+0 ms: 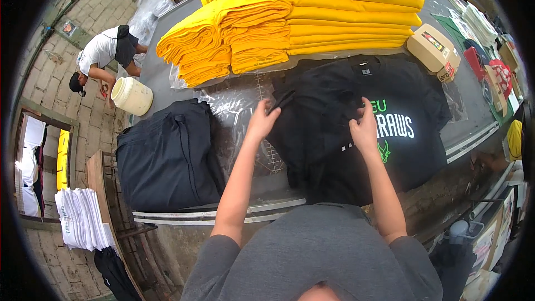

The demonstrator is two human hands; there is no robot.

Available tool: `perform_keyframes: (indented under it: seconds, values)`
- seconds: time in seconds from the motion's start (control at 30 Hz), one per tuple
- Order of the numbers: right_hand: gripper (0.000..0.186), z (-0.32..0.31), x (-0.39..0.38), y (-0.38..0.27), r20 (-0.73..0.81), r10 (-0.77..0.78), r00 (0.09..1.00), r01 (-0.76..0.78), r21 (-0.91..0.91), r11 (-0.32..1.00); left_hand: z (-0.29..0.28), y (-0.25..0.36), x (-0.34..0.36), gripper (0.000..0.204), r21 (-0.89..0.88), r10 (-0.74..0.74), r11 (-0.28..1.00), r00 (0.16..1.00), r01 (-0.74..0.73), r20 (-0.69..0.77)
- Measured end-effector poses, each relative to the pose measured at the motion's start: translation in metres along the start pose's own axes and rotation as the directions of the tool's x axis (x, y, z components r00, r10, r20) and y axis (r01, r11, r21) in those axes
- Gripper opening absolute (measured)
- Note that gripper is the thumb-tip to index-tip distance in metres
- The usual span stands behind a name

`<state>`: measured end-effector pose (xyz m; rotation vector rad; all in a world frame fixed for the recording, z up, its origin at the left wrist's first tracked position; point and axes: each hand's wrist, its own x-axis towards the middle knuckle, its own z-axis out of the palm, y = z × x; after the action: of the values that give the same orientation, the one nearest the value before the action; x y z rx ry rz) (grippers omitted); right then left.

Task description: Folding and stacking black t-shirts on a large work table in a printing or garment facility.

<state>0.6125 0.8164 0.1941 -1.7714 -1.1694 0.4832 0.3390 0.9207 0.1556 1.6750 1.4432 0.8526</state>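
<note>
A black T-shirt (pixel 412 161) with green and white print lies front up before me, its collar pointing away. Its left part is bunched into folds that cover some of the print. At the sleeve on the left edge, my left hand (pixel 263 120) pinches the cloth between thumb and fingers. My right hand (pixel 365 129) is over the printed chest, its thumb and fingers closed on a fold of the same shirt. Left of my left hand sits a stack of folded black garments (pixel 167 159).
Tall stacks of folded yellow shirts (pixel 351 17) stand behind the T-shirt, with a brown cardboard box (pixel 432 50) beside them. Clear plastic (pixel 234 106) covers the table between the black piles. A whitish tub (pixel 132 96) stands far left, near a bending person (pixel 103 50).
</note>
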Motion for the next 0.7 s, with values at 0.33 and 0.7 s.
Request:
perform_keyframes:
  seconds: [0.33, 0.7]
  values:
    - [0.047, -0.016, -0.004, -0.039, -0.177, -0.362, 0.915, 0.346, -0.113, 0.931, 0.002, 0.015, -0.005, 0.023, 0.02, 0.17, 0.985, 0.958, -0.17, -0.231]
    - [0.021, 0.006, -0.021, -0.072, 0.004, -0.557, 0.831, 0.555, 0.076, 0.828, -0.025, 0.088, -0.003, 0.029, 0.324, 0.266, 0.918, 0.961, -0.23, -0.07]
